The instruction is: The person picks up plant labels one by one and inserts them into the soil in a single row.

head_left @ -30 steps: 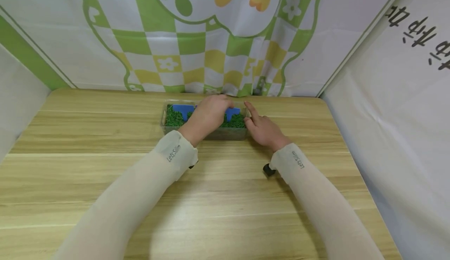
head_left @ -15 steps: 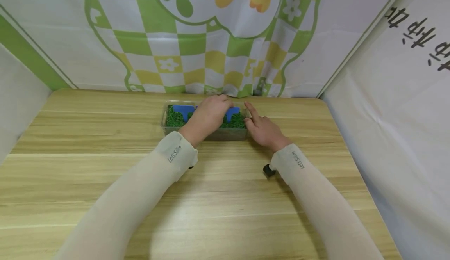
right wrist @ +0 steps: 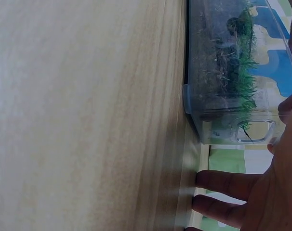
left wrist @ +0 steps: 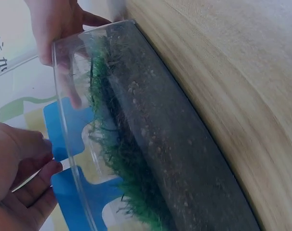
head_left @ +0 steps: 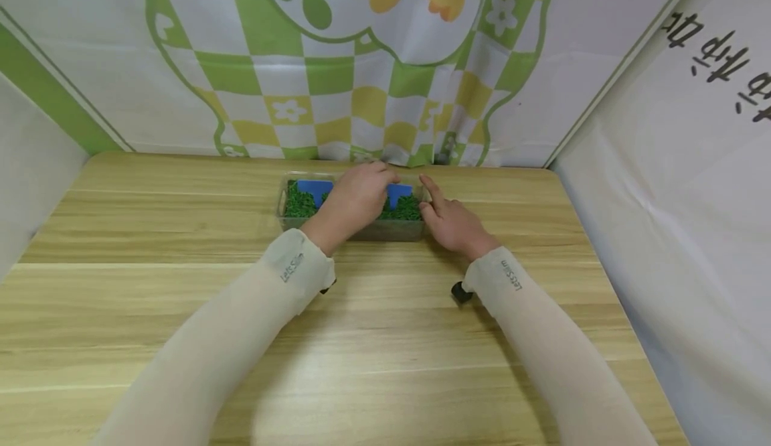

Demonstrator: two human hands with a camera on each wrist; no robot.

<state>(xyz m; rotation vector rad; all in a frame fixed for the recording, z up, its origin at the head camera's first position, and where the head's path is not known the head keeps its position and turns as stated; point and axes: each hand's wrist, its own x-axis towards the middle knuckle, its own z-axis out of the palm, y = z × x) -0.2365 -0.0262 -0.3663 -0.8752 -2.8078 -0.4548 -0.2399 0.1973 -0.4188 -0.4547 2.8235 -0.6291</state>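
A long clear plastic box point(head_left: 385, 232) sits at the table's back edge, with dark soil and green artificial-looking grass point(head_left: 299, 206) inside. Blue T-shaped plant labels stand up from the grass, one at the left point(head_left: 314, 188) and another at the right point(head_left: 399, 195). My left hand point(head_left: 358, 195) bends down over the box's middle. In the left wrist view its curled fingertips point(left wrist: 49, 166) are right at the top edges of two blue labels; I cannot tell whether they pinch one. My right hand point(head_left: 458, 225) touches the box's right end, index finger extended and thumb at the rim.
The wooden table point(head_left: 385, 365) reaches toward me in front of the box. A green and yellow checked curtain point(head_left: 361, 98) hangs directly behind it. White sheeting point(head_left: 662, 165) with black writing borders the right side.
My left hand and forearm have shifted slightly to the left, still over the box's middle. The box and my right hand have stayed in place.
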